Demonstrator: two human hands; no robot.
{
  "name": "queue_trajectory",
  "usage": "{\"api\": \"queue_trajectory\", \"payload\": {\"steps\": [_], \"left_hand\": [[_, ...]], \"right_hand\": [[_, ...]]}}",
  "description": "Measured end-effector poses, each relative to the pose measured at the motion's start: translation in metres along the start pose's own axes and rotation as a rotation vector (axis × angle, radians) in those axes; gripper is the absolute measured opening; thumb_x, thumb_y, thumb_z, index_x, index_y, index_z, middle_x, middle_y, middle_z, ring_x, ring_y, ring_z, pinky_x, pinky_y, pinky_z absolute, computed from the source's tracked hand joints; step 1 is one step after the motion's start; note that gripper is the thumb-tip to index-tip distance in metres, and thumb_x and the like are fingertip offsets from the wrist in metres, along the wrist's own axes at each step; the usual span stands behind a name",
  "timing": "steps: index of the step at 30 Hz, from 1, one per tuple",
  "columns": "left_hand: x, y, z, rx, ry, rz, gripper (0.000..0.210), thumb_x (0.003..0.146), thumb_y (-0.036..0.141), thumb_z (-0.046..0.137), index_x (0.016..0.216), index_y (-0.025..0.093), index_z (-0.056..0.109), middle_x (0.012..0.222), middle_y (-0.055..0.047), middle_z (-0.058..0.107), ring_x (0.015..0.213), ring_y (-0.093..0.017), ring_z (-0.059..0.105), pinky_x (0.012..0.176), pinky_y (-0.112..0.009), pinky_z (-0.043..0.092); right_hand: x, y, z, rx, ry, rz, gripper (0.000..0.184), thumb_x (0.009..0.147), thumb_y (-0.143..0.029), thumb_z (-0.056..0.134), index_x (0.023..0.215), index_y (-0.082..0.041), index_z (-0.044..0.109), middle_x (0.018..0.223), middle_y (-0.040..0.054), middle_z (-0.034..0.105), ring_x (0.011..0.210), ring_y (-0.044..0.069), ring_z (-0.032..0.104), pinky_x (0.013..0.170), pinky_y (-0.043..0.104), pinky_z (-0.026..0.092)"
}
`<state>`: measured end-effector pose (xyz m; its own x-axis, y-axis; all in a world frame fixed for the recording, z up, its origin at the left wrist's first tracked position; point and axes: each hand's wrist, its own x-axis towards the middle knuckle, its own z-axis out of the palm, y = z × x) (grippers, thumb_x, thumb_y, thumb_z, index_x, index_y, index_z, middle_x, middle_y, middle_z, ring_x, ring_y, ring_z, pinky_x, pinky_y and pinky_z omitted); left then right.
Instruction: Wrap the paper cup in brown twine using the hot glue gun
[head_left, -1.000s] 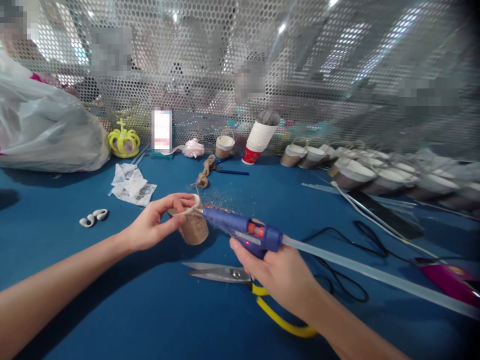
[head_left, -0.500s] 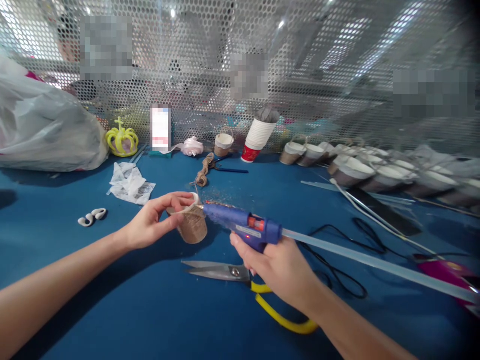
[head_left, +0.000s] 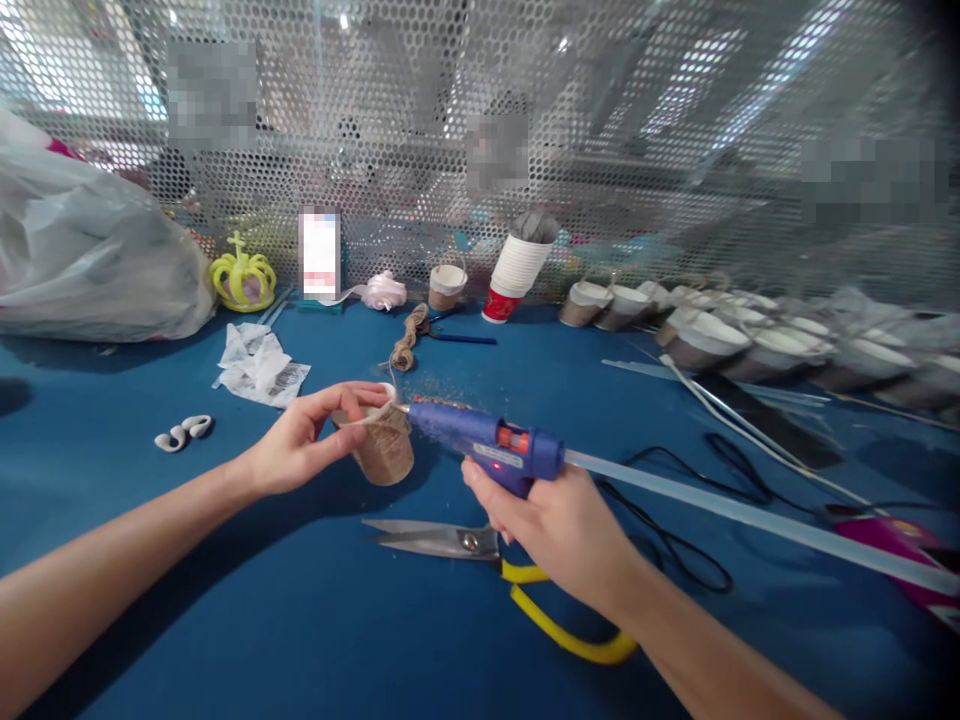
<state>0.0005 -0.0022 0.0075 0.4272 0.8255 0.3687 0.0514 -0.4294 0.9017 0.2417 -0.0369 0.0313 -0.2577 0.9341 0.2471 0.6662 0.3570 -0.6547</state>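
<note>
My left hand (head_left: 300, 438) grips the rim of a small brown cup (head_left: 384, 455) wrapped in burlap-like material, tilting it above the blue table. A pale cord runs along the cup's rim, and a twine strand leads up from it to a twine bundle (head_left: 406, 340). In my right hand (head_left: 562, 520) is a blue hot glue gun (head_left: 480, 440), its nozzle at the cup's rim; whether it touches I cannot tell. A long clear glue stick (head_left: 720, 510) sticks out of its back. Scissors with yellow handles (head_left: 442, 540) lie beneath my right hand.
Brown cups with white rims (head_left: 787, 350) stand in rows at the right. Stacked paper cups (head_left: 519, 270) lean near the mesh partition (head_left: 420, 150). A plastic bag (head_left: 97, 250), yellow crown (head_left: 242, 275), white scraps (head_left: 259, 365) and earbuds (head_left: 184, 432) lie left. A black cable (head_left: 675, 550) coils right.
Both hands, the cup and the glue gun hold nearly the same positions. The whole view has shifted very slightly.
</note>
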Motion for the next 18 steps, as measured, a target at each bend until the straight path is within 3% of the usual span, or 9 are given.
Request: {"api": "queue_trajectory", "payload": {"steps": [6, 12, 14, 18], "left_hand": [[-0.001, 0.0, 0.0, -0.005, 0.006, 0.001, 0.015, 0.084, 0.024, 0.053, 0.072, 0.015, 0.051, 0.115, -0.015, 0.06, 0.122, -0.028, 0.044, 0.101, -0.045, 0.034], [-0.001, 0.001, 0.001, 0.007, 0.013, -0.003, 0.016, 0.084, 0.026, 0.054, 0.073, 0.015, 0.052, 0.116, -0.014, 0.06, 0.122, -0.027, 0.045, 0.1, -0.043, 0.034], [-0.001, 0.001, 0.001, 0.012, 0.01, 0.0, 0.016, 0.084, 0.027, 0.054, 0.073, 0.015, 0.052, 0.116, -0.014, 0.06, 0.122, -0.027, 0.045, 0.1, -0.043, 0.034], [-0.001, 0.001, 0.0, 0.01, 0.002, 0.0, 0.017, 0.084, 0.027, 0.054, 0.072, 0.015, 0.052, 0.116, -0.015, 0.06, 0.122, -0.028, 0.044, 0.1, -0.044, 0.035]], "right_hand": [[-0.005, -0.009, 0.0, -0.061, -0.018, -0.029, 0.024, 0.078, -0.033, 0.051, 0.056, -0.022, 0.05, 0.046, -0.0015, 0.056, 0.045, 0.015, 0.055, 0.051, 0.027, 0.048], [-0.004, -0.014, 0.002, -0.099, -0.043, -0.127, 0.009, 0.076, -0.027, 0.052, 0.072, -0.023, 0.059, 0.072, 0.0035, 0.067, 0.073, 0.021, 0.063, 0.075, 0.032, 0.049], [-0.004, -0.015, 0.002, -0.097, -0.059, -0.148, 0.009, 0.074, -0.027, 0.053, 0.074, -0.023, 0.061, 0.072, 0.0032, 0.066, 0.075, 0.021, 0.063, 0.074, 0.032, 0.049], [-0.007, -0.015, 0.001, -0.072, -0.051, -0.068, 0.015, 0.079, -0.031, 0.05, 0.071, -0.021, 0.059, 0.059, 0.0008, 0.061, 0.057, 0.017, 0.059, 0.06, 0.029, 0.05]]}}
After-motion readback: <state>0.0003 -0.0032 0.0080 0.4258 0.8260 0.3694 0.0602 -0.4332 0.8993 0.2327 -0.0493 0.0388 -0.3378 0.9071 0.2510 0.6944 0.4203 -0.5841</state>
